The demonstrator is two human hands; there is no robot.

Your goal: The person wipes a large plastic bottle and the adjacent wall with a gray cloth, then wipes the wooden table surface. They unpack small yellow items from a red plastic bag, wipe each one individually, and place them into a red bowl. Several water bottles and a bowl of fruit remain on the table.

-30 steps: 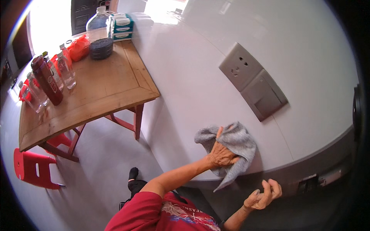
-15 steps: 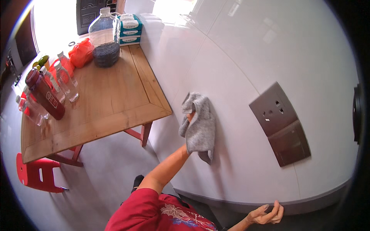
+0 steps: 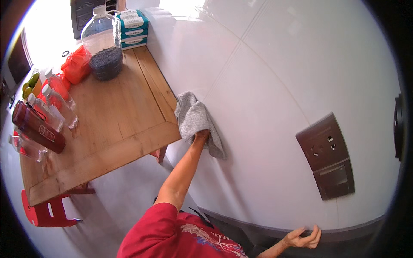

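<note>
Draping over my left hand (image 3: 201, 135) almost to the wrist, the grey cloth (image 3: 192, 118) lies against the white wall (image 3: 258, 86), right by the near right corner of the wooden table (image 3: 107, 112). I cannot tell whether the fingers beneath it are spread or clenched, and that is my first worry: if they only press flat, a fold could slip out from under them on the glossy surface. The lower flap hangs loose, so it could bunch under the palm. I judge that the knuckles could knock the table corner, since the cloth hides them from me; whether cloth and wood touch, I can't make out. My right hand (image 3: 303, 238) holds nothing, its fingers loosely curled near the dark strip (image 3: 344, 231) at the wall's foot, and with the left arm stretched out, leaning further could cost balance. Farther out, a jolt to the table could tip the slim clear bottles (image 3: 60, 105) or the maroon flask (image 3: 38, 127); the big jug (image 3: 101, 47) looks steadier. Off to the right sits the socket (image 3: 322, 142), and if the cloth is damp, moisture could get into its slots
</note>
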